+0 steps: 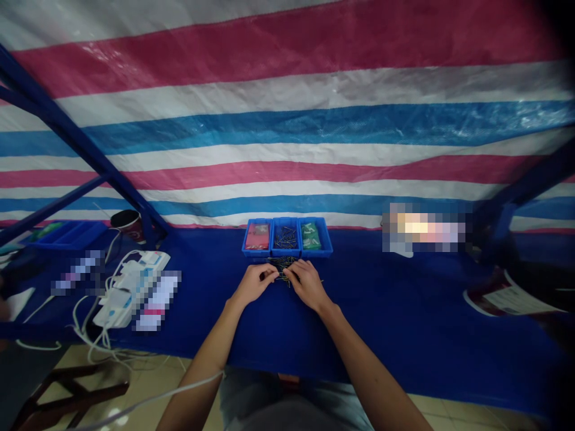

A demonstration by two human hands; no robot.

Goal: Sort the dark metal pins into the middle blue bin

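Note:
My left hand (257,282) and my right hand (308,284) face each other low over the blue tabletop. Between and just behind them lies a small pile of dark, thin, screw-like pieces (282,262). The left thumb and fingertips are pinched together at the pile's left side. Opposite, the right fingers are also drawn together, touching its edge; what either pinch holds is too small to make out. Right behind the pile stand three joined blue bins: one with a red packet (257,237), a middle one with more screw-like pieces (285,238), one with a green packet (311,236).
On the left lie a white power strip (130,290) and tangled white cables. Farther back are a dark cup (127,224) and another blue tray (72,234). A large dark-red container (503,296) stands at right. Striped sheeting (287,131) hangs behind the table.

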